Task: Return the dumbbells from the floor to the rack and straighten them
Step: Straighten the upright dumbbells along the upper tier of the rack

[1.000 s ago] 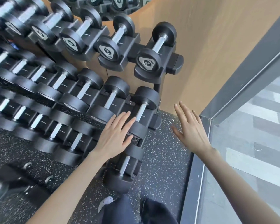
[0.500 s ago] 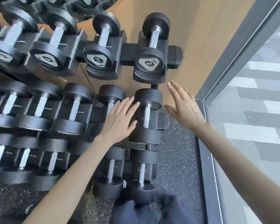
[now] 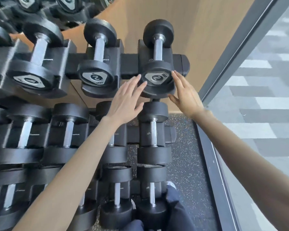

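The top-right dumbbell [image 3: 157, 77] on the rack [image 3: 180, 64] is flanked by the left hand [image 3: 126, 101] and right hand [image 3: 184, 95], fingers straight and spread.

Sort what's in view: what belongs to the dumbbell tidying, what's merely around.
Job: black round-headed dumbbell marked 2 at the top tier's end; black rack; other racked black dumbbells; left hand and right hand, open, flanking that dumbbell's near head.
Merely around: tan wooden wall; speckled black rubber floor; grey window frame.
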Available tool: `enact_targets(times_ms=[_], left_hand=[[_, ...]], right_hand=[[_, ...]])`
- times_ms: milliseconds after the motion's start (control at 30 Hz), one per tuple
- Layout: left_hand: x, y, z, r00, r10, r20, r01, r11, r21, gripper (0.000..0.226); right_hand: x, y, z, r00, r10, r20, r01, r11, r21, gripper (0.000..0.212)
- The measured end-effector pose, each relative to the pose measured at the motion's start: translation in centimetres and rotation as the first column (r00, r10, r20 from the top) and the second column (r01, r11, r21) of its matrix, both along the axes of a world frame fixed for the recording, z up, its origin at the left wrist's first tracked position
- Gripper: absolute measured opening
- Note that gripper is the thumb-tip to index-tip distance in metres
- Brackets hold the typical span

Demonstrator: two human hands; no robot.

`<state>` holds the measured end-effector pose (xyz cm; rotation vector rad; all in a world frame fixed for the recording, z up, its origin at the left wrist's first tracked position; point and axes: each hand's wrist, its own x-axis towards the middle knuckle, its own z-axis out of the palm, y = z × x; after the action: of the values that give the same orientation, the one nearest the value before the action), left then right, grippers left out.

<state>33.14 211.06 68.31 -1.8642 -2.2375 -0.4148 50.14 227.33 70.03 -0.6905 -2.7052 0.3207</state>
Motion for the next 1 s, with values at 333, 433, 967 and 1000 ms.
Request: enact_targets(times_ms=[333, 433, 967, 1000], left_hand=[[-0.7, 8.9, 1.9, 0.853, -0.042, 0.521, -0.066, 0.98, 0.187, 0.057], [-0.3, 10.9, 1.9, 0.667, -0.033, 0.744, -0.24, 0.936, 0.257, 0.044], [-0.5, 10.3, -2.5, 0.451, -0.043, 0.892, -0.412, 0.876, 0.251, 0.034], [-1.0, 10.1, -2.3, 0.449, -0.038, 0.893, -0.379, 0.897, 0.228, 0.035]], right_hand=[[-4.1, 5.0, -1.3, 0.986, -0.059, -0.158, 0.029, 0.982, -0.188, 0.059], [-5.0, 5.8, -2.1, 0.984, -0.058, -0.167, -0.002, 0.942, -0.336, 0.054], [-5.3, 6.1, 1.3, 0.996, 0.08, 0.028, -0.079, 0.996, -0.046, 0.043], [-5.1, 6.3, 1.2, 0.997, 0.071, -0.006, -0.072, 0.992, -0.105, 0.041]])
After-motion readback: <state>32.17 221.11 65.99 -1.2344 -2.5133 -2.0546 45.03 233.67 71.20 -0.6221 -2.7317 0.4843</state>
